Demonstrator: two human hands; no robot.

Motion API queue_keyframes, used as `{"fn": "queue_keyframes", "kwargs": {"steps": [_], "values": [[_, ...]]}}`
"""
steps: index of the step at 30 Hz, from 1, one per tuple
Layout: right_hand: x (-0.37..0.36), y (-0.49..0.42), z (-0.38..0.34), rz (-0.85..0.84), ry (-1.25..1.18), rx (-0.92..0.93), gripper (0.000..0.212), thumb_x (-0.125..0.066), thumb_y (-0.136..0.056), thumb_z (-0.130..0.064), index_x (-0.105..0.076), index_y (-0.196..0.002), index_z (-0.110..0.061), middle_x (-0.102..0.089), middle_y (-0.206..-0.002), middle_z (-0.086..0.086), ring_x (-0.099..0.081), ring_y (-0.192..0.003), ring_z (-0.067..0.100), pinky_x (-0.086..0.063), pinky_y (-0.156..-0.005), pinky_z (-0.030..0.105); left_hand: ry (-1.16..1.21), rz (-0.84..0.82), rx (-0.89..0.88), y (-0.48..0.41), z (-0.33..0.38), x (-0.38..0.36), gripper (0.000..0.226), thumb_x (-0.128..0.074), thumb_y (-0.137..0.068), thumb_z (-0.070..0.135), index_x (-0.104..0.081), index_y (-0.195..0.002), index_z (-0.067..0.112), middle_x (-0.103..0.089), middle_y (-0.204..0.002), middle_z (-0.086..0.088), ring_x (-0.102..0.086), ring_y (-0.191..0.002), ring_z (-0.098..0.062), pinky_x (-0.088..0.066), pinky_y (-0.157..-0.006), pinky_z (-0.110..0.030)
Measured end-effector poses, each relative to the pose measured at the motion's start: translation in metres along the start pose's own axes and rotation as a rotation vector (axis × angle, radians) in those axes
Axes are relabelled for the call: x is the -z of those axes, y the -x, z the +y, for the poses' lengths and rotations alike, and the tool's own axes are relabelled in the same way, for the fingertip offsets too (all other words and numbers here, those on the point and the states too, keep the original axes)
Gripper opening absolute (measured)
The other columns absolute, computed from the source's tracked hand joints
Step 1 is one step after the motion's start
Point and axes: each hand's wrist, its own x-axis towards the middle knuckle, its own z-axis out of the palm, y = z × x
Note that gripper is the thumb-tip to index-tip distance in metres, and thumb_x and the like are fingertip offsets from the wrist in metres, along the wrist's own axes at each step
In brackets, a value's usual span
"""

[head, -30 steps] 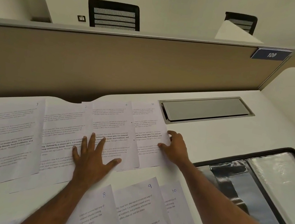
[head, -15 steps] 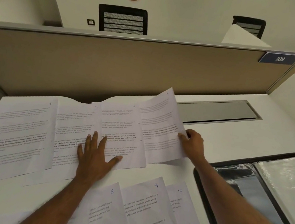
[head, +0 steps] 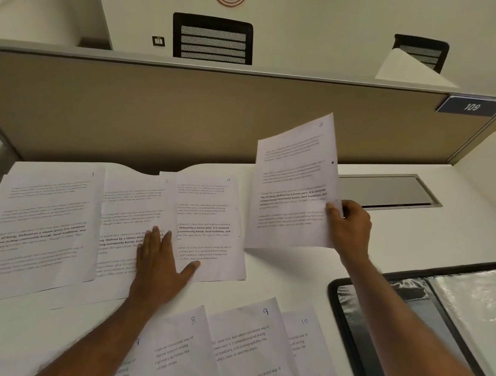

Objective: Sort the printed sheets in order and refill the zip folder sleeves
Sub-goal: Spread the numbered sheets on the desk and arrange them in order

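Head view: the right hand point(head: 352, 228) pinches the right edge of one printed sheet point(head: 293, 190), with the thumb on the front and the fingers point(head: 358, 223) curled behind. The sheet is tilted up off the surface point(head: 289, 274), and its top corner stands in front of the partition point(head: 187, 111). The number in that corner is too blurred to read.

The left hand point(head: 159, 266) lies flat with its fingers point(head: 156, 237) straight and close together and the thumb spread. It presses where sheet 2 point(head: 135, 205) and sheet 4 point(head: 207, 229) overlap. Left of those fingers, sheet 3 point(head: 45, 225) overlaps sheet 2.

Nearer than the left wrist, sheet 8 point(head: 180, 348), sheet 9 point(head: 246, 344) and sheet 10 point(head: 305, 345) lie fanned and overlapping. Bare surface lies below the lifted sheet, left of the right wrist.

Right of and nearer than the right fingers, the open zip folder point(head: 346, 321) shows its black rim and clear sleeves point(head: 472, 309). Beyond them sits a metal cable hatch point(head: 396, 190).
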Motion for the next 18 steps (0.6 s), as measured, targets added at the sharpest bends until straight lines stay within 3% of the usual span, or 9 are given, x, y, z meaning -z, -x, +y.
{"fn": "queue_keyframes", "kwargs": {"steps": [9,14,18], "values": [[-0.072,0.057,-0.004,-0.31,-0.008,-0.094,0.017,-0.063,-0.093,-0.021,-0.068,-0.095,-0.005,-0.071,-0.094,0.006,-0.068,-0.083,0.024,-0.052,-0.071,0.033,0.058,-0.006,0.05,-0.001,0.002,0.005,0.087,-0.058,-0.094,0.044,-0.012,-0.154,0.001,0.0,-0.164,-0.017,0.002,-0.152,-0.029,-0.001,-0.124,-0.039],[-0.098,0.077,-0.005,-0.398,-0.018,-0.136,0.017,-0.064,-0.094,-0.022,-0.067,-0.098,-0.006,-0.071,-0.097,0.005,-0.068,-0.085,0.022,-0.05,-0.068,0.026,0.108,0.02,0.045,0.002,-0.003,0.005,0.083,-0.054,-0.094,0.048,-0.016,-0.155,0.008,-0.003,-0.164,-0.013,0.001,-0.152,-0.027,-0.006,-0.124,-0.04],[-0.111,0.088,-0.007,-0.483,-0.01,-0.172,0.019,-0.066,-0.092,-0.024,-0.068,-0.103,-0.009,-0.072,-0.102,0.002,-0.069,-0.091,0.022,-0.057,-0.08,0.035,0.097,0.053,0.002,0.002,-0.006,0.003,0.087,-0.05,-0.089,0.062,-0.024,-0.155,0.012,-0.009,-0.164,-0.013,-0.006,-0.152,-0.029,-0.008,-0.123,-0.042]]}}
